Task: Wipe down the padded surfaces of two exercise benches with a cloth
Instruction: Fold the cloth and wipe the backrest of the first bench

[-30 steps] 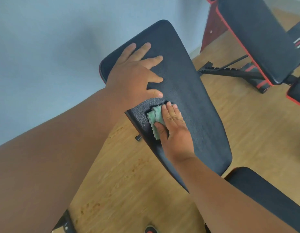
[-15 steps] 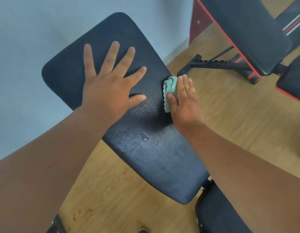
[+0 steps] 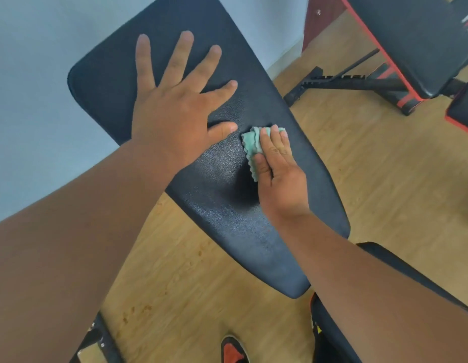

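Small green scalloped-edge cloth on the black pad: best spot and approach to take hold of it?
Take the small green scalloped-edge cloth by its bunched left edge, the only part showing beyond the right hand pressing it flat on the black textured bench pad. Probably approach from above, left side, avoiding the spread left hand.

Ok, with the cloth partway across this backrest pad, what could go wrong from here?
1. The cloth is bunched small under the right hand, so strokes may leave strips of the backrest pad unwiped.
2. The left hand lies flat on the pad's upper part; that patch could get skipped unless it lifts.
3. The second bench beyond looks untouched and might be forgotten.
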